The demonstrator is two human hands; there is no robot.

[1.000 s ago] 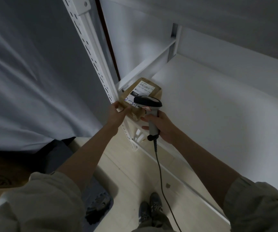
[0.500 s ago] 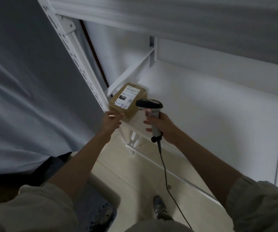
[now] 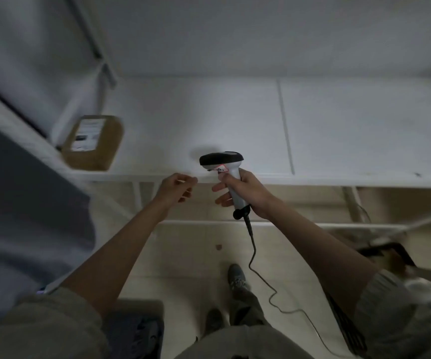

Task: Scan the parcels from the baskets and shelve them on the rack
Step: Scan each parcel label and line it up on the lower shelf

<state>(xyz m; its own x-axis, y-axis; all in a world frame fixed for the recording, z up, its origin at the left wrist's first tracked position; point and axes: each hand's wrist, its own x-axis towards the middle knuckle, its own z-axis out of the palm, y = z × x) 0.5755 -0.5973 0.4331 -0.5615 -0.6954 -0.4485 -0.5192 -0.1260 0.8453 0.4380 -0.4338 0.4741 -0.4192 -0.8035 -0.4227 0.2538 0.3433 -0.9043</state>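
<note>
Sitting flat on the white shelf (image 3: 209, 120) of the rack, at its far left corner against the upright, the brown parcel (image 3: 94, 143) has its printed label facing up and no hand on it. It looks like a small cardboard box with squared edges, so it is probably stiff and light enough for one hand, and its plain card sides should not be slippery; what is inside cannot be told, so treat it as possibly fragile. The best hold would be across its two long sides, thumb on one and fingers on the other, keeping clear of the label. The left hand (image 3: 175, 187) hovers just off the shelf's front edge, well apart from the parcel, its grip loosely curled and empty. The right hand (image 3: 243, 193) has its grip wrapped round the handle of the corded scanner (image 3: 222, 161), whose head points toward the shelf. A dark basket (image 3: 390, 257) shows, blurred, at the lower right, probably holding the next parcels.
</note>
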